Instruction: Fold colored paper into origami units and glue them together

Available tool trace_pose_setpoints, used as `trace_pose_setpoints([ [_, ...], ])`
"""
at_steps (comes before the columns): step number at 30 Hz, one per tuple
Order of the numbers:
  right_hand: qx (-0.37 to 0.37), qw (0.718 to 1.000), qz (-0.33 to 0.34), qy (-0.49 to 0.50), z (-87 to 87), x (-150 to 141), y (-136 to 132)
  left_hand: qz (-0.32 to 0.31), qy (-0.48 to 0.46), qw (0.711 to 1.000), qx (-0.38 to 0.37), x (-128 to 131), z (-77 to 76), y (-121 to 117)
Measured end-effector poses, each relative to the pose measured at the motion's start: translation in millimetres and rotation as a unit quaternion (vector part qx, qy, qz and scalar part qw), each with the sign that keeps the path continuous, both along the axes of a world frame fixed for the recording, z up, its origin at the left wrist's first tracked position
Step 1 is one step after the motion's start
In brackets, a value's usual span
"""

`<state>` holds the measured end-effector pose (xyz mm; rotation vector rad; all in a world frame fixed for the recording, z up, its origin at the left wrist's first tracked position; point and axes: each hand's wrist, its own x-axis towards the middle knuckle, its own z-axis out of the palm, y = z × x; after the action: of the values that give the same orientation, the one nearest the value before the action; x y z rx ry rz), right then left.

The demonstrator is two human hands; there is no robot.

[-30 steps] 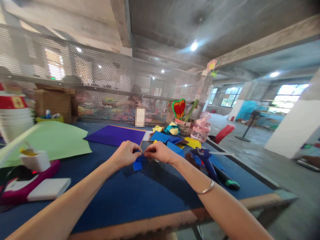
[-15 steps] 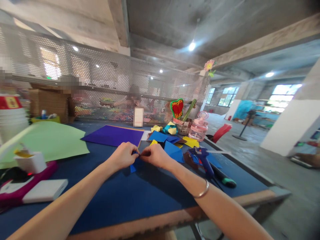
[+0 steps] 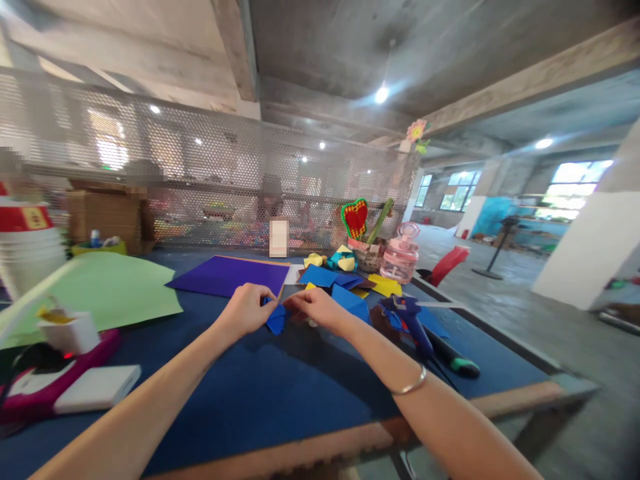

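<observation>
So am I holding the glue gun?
No, the glue gun lies right of your right hand, while your left hand pinches a blue piece.

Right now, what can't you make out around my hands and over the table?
- Blue paper piece, head view: its upper part is hidden behind the left hand, so its full shape is unclear.
- Right hand, head view: blur at the fingertips hides whether it touches that paper.
- White container, head view: cut off by the left edge.
- Beyond the mesh screen, head view: details veiled by the mesh and blur.
</observation>
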<state>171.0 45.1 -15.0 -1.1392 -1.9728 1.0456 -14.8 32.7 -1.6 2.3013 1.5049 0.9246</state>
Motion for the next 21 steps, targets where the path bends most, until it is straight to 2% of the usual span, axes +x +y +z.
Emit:
trace_pose_setpoints([
  [7,-0.095,0.991,-0.007,0.091,-8.2,-10.0,-4.7,0.031,-0.046,0.998,0.024,-1.6,0.1,2.7],
  [13,-0.125,0.988,0.000,0.094,-7.0,-18.9,-14.2,0.047,-0.069,0.995,0.048,2.2,-1.5,-0.6],
  [16,-0.106,0.991,-0.024,0.072,-6.9,-18.3,-15.3,0.028,-0.073,0.996,0.050,3.8,-4.8,-0.2],
  [21,-0.017,0.996,-0.086,0.008,-9.0,-13.0,-12.3,-0.007,-0.065,0.996,0.060,3.9,-10.5,1.8],
])
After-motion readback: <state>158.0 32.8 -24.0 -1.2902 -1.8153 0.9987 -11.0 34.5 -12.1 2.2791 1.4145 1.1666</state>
